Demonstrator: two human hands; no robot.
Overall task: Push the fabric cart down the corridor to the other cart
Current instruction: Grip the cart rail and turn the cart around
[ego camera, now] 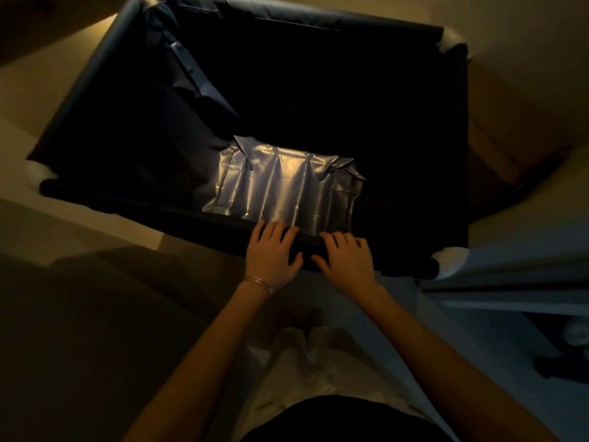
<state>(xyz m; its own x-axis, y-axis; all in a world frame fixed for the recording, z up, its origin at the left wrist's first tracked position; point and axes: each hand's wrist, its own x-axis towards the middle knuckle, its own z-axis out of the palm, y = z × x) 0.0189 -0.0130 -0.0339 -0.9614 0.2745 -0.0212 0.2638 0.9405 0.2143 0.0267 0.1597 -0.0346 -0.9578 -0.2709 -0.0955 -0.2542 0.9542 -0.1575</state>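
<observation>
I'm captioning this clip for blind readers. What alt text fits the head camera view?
Seen from above in dim light, a person's left hand and right hand rest on the near rim of a dark fabric cart. A shiny grey plastic bag lies inside it.

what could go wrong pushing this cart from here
1. Both hands, left hand and right hand, sit close together on the near rim of the fabric cart, right of its middle. An off-centre push may swing the cart.
2. The cart's near right corner lies close to a pale ledge; it could catch there.
3. The scene is dim, so obstacles ahead are hard to see.
</observation>
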